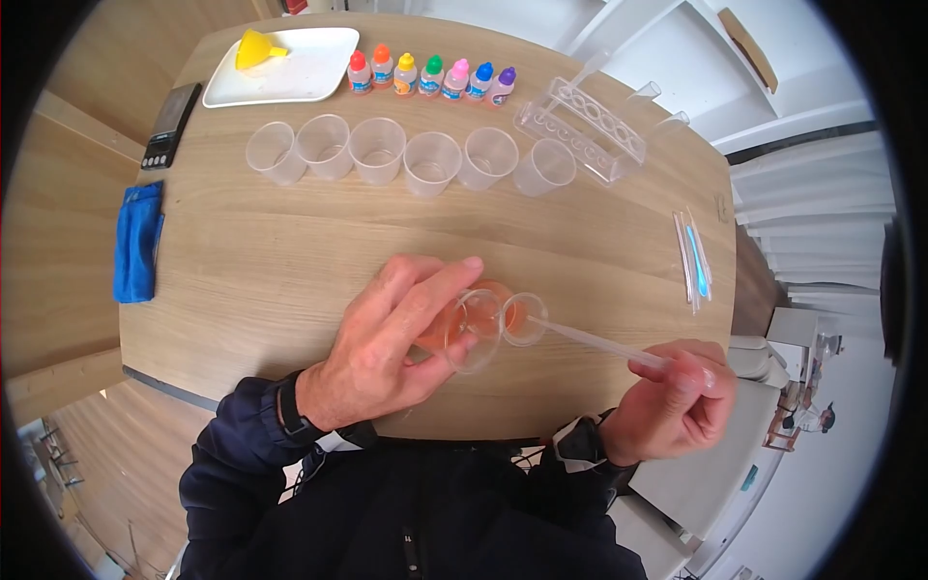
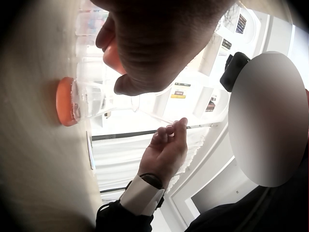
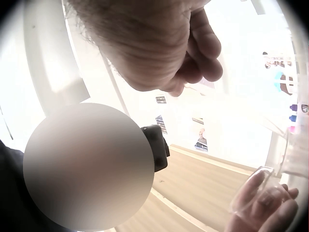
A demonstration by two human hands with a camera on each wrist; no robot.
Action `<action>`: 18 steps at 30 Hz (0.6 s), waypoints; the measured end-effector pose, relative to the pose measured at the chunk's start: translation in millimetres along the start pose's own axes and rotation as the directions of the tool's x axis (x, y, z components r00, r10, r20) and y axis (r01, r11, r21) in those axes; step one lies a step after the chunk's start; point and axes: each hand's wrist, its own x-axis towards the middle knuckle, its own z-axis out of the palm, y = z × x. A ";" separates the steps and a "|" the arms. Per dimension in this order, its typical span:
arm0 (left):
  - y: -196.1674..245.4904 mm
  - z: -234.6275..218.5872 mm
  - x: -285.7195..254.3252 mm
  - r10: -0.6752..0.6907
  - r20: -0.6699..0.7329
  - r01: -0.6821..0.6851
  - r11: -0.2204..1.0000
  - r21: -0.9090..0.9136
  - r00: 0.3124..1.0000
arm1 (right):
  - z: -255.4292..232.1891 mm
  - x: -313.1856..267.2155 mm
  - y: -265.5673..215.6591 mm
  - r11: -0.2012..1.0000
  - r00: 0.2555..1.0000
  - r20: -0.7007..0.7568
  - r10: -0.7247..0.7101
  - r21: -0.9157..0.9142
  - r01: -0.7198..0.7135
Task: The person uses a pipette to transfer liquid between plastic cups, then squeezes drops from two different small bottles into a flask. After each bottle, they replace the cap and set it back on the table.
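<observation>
My left hand [image 1: 391, 324] grips a clear plastic cup [image 1: 474, 360], which is tilted and holds orange liquid. Right beside that cup, a clear flask [image 2: 87, 101] stands on the table with orange liquid in its base; its round mouth [image 1: 537, 333] faces up in the head view. From the right, my right hand [image 1: 681, 401] pinches a translucent plastic pipette [image 1: 604, 344] by its thicker end. The pipette slants down to the left, its thin tip at the flask's mouth. In the right wrist view, left fingers [image 3: 277, 217] show around the cup.
Several clear cups [image 1: 432, 164] form a row across the table, with small colour bottles [image 1: 430, 77] behind. A white tray [image 1: 314, 82] bears a yellow funnel [image 1: 256, 50]. A tube rack [image 1: 580, 135], more pipettes [image 1: 698, 261], a scale [image 1: 172, 126] and a blue cloth [image 1: 138, 242] lie around.
</observation>
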 end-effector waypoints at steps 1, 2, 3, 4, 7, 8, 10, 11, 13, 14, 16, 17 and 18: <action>0.3 0.4 0.2 -0.003 0.002 0.003 1.000 -0.002 1.000 | -1.4 1.2 -2.2 1.000 1.000 -0.022 0.005 0.007 -0.005; 0.6 0.7 0.6 -0.004 0.008 0.004 1.000 -0.004 1.000 | -1.2 2.7 -4.5 0.999 1.000 -0.021 -0.012 0.038 0.013; 1.0 0.9 1.1 -0.006 0.014 0.006 1.000 -0.006 1.000 | -1.0 4.5 -7.3 0.997 0.999 -0.022 -0.029 0.069 0.030; 1.3 1.0 1.8 -0.006 0.019 0.006 1.000 -0.009 1.000 | -0.2 6.4 -10.3 0.994 0.999 -0.024 -0.047 0.100 0.049; 4.0 1.7 2.5 -0.040 0.027 0.041 0.999 -0.034 0.999 | 9.9 7.5 -14.6 0.989 0.995 0.046 -0.089 0.127 0.082; 5.0 2.0 2.5 -0.051 0.031 0.052 0.998 -0.038 0.998 | 11.4 7.0 -15.5 0.987 0.992 0.076 -0.097 0.135 0.086; 6.6 2.1 2.8 -0.076 0.035 0.078 0.996 -0.044 0.996 | 13.2 7.5 -16.0 0.984 0.980 0.165 -0.107 0.156 0.081; 7.8 1.6 4.2 -0.074 0.031 0.075 0.996 -0.043 0.997 | 15.4 8.9 -15.0 0.984 0.970 0.209 -0.123 0.153 0.092; 10.7 0.9 7.9 -0.067 0.023 0.068 0.997 -0.038 0.997 | 22.7 7.8 -23.0 0.994 0.957 0.271 -0.102 0.054 0.091; 10.9 0.8 8.6 -0.065 0.024 0.066 0.997 -0.032 0.998 | 25.6 6.5 -24.0 0.994 0.954 0.282 -0.104 0.060 0.091; 11.1 1.0 10.0 -0.060 0.026 0.061 0.998 -0.021 0.998 | 30.0 6.2 -23.4 0.993 0.946 0.305 -0.110 0.070 0.093; 11.5 1.4 10.1 -0.062 0.027 0.063 0.998 -0.022 0.998 | 31.6 5.6 -23.4 0.993 0.942 0.318 -0.111 0.063 0.096; 11.7 1.9 10.0 -0.064 0.028 0.064 0.998 -0.021 0.998 | 33.4 5.1 -22.9 0.993 0.937 0.331 -0.112 0.056 0.099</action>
